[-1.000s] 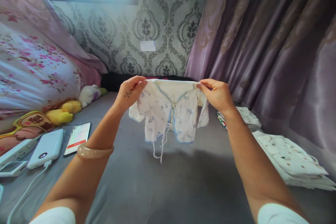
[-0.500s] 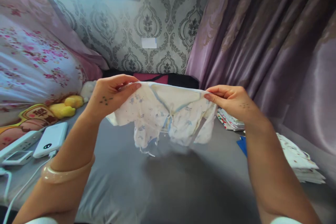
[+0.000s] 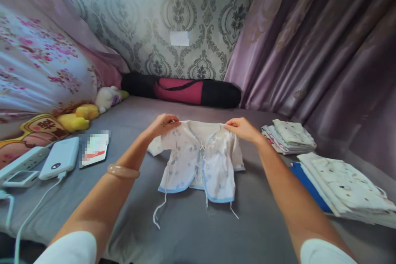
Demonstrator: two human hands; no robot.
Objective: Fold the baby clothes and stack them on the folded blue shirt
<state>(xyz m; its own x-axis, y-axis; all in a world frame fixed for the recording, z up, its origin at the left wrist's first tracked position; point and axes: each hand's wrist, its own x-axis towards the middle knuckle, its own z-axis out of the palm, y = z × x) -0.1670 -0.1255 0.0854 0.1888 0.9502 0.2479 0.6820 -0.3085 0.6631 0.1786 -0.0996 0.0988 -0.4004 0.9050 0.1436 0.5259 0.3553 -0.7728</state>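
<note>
A small white baby shirt (image 3: 182,161) with a pale print, blue edging and tie strings is spread between my hands, its front facing up and the strings trailing toward me. My left hand (image 3: 163,126) pinches the shoulder on the left, thumb and fingers closed on the cloth. At the opposite shoulder, my right hand (image 3: 243,128) grips the fabric the same way. The lower part of the shirt hangs down to the grey bed sheet (image 3: 216,237); whether all of it touches cannot be told.
Two stacks of folded clothes (image 3: 295,134), (image 3: 349,181) lie on the right. Leftward are a power bank (image 3: 60,159) with a cable, a power strip (image 3: 24,163), a phone (image 3: 95,148) and plush toys (image 3: 74,121). A black and red long bag (image 3: 179,90) rests against the wall.
Both hands have moved down and away from me with the shirt, which has gone from held up and bunched to laid out lengthwise. The phone and long bag show more fully.
</note>
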